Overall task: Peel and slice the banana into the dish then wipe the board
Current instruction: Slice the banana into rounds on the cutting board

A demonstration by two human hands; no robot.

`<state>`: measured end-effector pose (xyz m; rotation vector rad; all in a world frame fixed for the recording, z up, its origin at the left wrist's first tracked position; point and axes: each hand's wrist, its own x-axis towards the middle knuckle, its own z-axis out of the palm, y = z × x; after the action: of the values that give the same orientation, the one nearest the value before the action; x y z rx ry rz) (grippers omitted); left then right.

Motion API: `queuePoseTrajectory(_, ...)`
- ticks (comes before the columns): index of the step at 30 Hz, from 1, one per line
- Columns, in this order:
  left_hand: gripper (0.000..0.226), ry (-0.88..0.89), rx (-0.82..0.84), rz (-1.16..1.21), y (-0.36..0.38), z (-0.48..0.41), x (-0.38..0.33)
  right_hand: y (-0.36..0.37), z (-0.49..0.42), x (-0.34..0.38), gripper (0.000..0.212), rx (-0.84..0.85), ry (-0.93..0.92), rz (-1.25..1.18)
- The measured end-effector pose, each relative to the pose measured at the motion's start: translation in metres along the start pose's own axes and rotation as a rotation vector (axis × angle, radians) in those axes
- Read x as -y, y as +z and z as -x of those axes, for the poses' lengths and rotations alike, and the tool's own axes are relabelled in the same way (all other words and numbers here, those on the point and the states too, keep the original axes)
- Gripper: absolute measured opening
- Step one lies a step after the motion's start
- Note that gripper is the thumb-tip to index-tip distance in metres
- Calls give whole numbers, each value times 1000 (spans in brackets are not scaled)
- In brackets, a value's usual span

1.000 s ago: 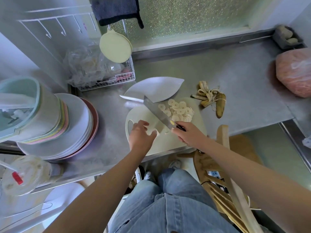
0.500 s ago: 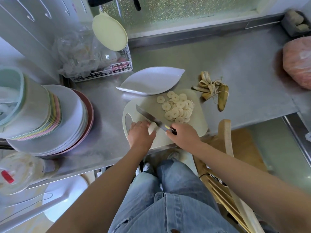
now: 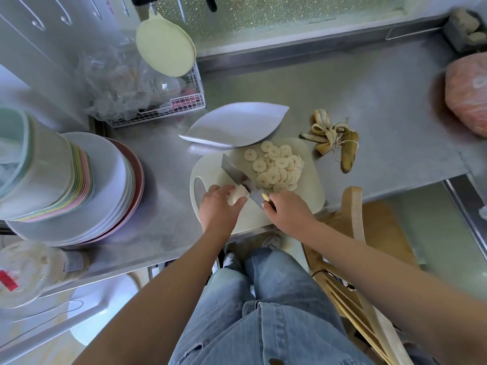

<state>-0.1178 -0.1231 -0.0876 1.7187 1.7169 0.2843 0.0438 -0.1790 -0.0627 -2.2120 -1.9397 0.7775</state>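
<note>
1. Two bare hands work over one pale cutting board, which lies at the near edge of a steel counter.
2. The left hand has its fingers and thumb curled round one short banana stub, pinning it to the near left part of the board, beside the board's single handle hole.
3. The right hand is clenched round the handle of one knife. The blade stands just right of the stub's cut end, its tip pointing to the far left.
4. One heap of banana slices lies on the far right part of the board, right of the blade. It holds well over a dozen rounds, overlapping too much for an exact count.
5. One white leaf-shaped dish sits just beyond the board's far edge.
6. One banana peel, splayed into several strips, lies on the counter right of the board, apart from it.
7. At the left stands one stack of plates, with many thin coloured rims showing at its side.
8. Behind that stands one wire basket with one round pale-green lid propped above it.
9. One pink bag sits at the far right edge.
10. One wooden chair stands beside the person's jeans.
</note>
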Motion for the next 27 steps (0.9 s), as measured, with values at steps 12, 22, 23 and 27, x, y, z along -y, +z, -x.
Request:
queuePoseTrajectory(12, 19, -197, -3, 182, -1, 1, -5, -23, -5, 6, 31, -91, -108, 4)
queuePoseTrajectory(22, 19, -244, -4, 220, -3, 1, -9, -24, -1, 11, 36, -53, -84, 25)
queuePoseTrajectory(23, 19, -248, -4, 221, -3, 1, -9, -24, 0, 11, 35, -54, -85, 31)
queuePoseTrajectory(27, 18, -260, -5, 235, -3, 1, -10, -20, -1, 11, 39, -42, -73, 53)
